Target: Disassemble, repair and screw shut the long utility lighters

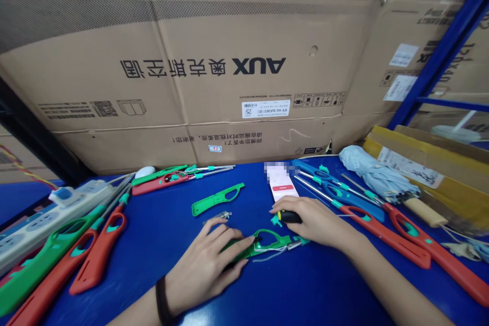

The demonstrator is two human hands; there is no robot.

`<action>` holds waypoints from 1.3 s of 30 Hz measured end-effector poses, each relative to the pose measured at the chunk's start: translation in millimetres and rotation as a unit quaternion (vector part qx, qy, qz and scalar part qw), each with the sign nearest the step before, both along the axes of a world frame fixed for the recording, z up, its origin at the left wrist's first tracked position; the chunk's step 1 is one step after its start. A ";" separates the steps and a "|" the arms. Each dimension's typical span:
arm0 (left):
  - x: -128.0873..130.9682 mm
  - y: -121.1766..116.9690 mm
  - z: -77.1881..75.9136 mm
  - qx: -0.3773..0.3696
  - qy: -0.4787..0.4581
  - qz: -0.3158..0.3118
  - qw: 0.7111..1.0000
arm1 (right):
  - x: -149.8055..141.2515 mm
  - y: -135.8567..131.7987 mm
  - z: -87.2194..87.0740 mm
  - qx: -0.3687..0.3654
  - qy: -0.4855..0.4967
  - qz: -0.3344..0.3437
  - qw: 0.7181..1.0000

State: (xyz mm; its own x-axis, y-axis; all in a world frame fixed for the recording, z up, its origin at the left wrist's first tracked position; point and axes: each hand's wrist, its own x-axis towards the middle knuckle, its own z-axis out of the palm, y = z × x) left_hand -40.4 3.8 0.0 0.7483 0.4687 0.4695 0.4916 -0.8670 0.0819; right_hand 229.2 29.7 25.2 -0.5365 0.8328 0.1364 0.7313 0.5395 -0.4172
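Observation:
My left hand (214, 260) has its fingers closed around the grip end of an opened green gas lighter (280, 240), which lies on the blue table. White wires, a thin clear tube and a metal piece show along its trigger end. In my right hand (315, 221) is a screwdriver (289, 217) with a black and yellow handle, its thin shaft pointing right, away from the lighter. The right fingers are close to the lighter's front end. A turquoise trigger piece (275, 220) lies by the handle. Behind the left hand are a loose green housing half (216, 201) and a small metal part (223, 215).
Red and green lighters (101, 252) lie at the left beside a white power strip (23, 224). More red and blue lighters (385, 234) lie at the right, near a folded umbrella (378, 173). A phone (282, 186) lies behind my right hand. Cardboard boxes (183, 86) wall the back.

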 end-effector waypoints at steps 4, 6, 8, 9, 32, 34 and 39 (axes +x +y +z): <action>-1.7 1.1 1.3 -0.053 0.009 0.004 0.999 | -5.1 -1.6 0.0 -0.016 -0.022 -0.002 1.000; -1.8 0.6 2.3 -0.078 0.010 0.008 0.997 | -7.5 -2.5 1.1 -0.017 -0.036 -0.011 0.999; -0.9 -0.1 3.3 -0.095 0.004 0.006 0.995 | -8.5 -3.0 1.8 -0.017 -0.043 -0.016 0.999; -0.2 -0.4 3.8 -0.100 0.000 0.004 0.995 | -8.5 -3.2 2.0 -0.018 -0.045 -0.018 0.999; 0.1 -1.3 -0.5 -0.063 -0.036 0.014 0.997 | -29.3 -23.0 7.5 -0.041 0.002 0.008 0.999; 0.2 -1.5 0.1 -0.063 -0.038 0.014 0.997 | -29.7 -23.4 8.2 -0.044 -0.004 0.005 0.999; 0.3 -1.1 0.8 -0.073 -0.039 0.013 0.997 | -29.6 -23.3 8.1 -0.045 -0.027 -0.015 0.999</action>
